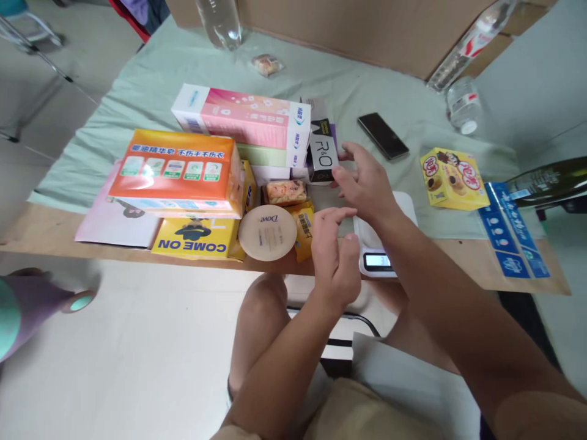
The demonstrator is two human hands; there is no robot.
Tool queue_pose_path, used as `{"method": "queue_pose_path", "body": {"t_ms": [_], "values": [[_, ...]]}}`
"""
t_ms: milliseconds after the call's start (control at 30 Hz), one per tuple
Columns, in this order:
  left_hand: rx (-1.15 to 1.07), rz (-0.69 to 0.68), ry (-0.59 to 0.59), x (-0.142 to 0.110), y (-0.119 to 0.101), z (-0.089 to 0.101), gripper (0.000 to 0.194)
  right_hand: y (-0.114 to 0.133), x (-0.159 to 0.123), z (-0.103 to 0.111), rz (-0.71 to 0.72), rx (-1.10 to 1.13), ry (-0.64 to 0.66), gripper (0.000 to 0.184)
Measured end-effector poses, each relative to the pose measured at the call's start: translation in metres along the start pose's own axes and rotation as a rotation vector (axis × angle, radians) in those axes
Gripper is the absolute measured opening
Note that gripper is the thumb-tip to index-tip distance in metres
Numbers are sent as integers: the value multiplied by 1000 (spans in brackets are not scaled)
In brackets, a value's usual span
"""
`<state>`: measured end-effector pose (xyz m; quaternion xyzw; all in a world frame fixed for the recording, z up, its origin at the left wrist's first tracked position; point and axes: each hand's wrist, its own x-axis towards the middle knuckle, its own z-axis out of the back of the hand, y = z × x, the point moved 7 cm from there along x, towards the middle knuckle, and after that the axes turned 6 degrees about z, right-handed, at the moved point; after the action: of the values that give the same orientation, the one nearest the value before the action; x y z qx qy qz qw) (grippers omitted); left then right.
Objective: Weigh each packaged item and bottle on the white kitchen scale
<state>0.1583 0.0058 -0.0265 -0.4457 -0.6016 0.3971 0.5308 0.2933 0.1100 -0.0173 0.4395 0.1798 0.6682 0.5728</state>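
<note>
My right hand [367, 186] reaches over the white scale [407, 211], fingers apart and curved, with the fingertips beside the right edge of a black and grey R&O box [322, 160]. Whether they touch it I cannot tell. My left hand [334, 256] hovers at the scale's left side, fingers bent and thumb apart, with nothing visible in it. Left of that hand are a yellow snack packet [303, 229], a round Dove tub [267, 233] and a wrapped pastry [287, 192]. The scale's display [376, 262] is lit, its digits too blurred to read.
An orange soap pack [178, 171] rests on a yellow box [195, 238], near a pink box [243, 122]. Rightward are a phone [383, 135], a yellow snack box [454, 177], a blue packet [513, 232] and bottles. Cardboard [343, 33] stands behind.
</note>
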Motion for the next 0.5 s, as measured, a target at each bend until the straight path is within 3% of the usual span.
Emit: {"method": "queue_pose_path", "body": {"t_ms": [167,333,500], "values": [[10,37,37,-1,6,-9,45,-17,-49,50,-81,73,-132,51],[-15,51,114,-5,12,-32,44,-56,-128,139,-167,-84,-508,38],[-66,82,270,-13,17,-77,41,-106,-206,227,-292,-315,-828,30]]}}
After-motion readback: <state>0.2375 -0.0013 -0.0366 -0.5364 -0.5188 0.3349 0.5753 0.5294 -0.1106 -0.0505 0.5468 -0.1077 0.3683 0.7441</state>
